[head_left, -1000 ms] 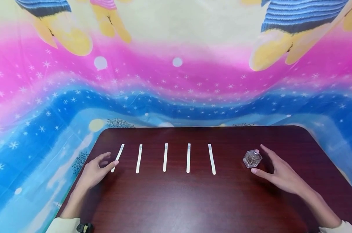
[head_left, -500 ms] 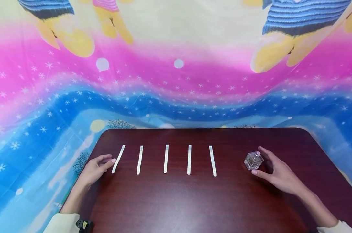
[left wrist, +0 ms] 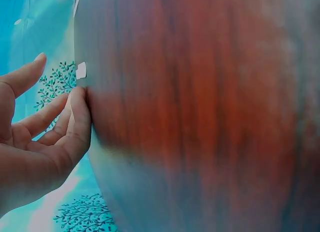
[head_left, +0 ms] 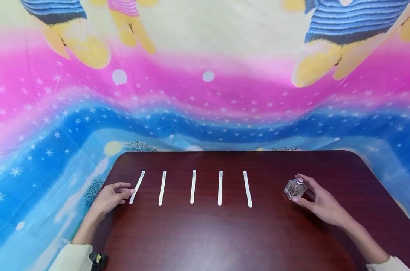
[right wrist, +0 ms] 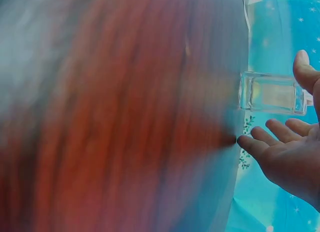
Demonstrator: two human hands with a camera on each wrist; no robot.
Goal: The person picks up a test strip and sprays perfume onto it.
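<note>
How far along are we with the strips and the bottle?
Done: five white paper strips lie in a row on the table. In hand: the right hand cups the small glass bottle, grip not closed; the left hand touches the leftmost strip. Left: bottle not lifted, its cap on; no strip picked up.

Both hands lie low and well apart, left hand [head_left: 111, 195] loosely curled, right hand [head_left: 322, 205] with fingers spread.

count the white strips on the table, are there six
No, the head view shows five white strips lying in a row on the table.
</note>
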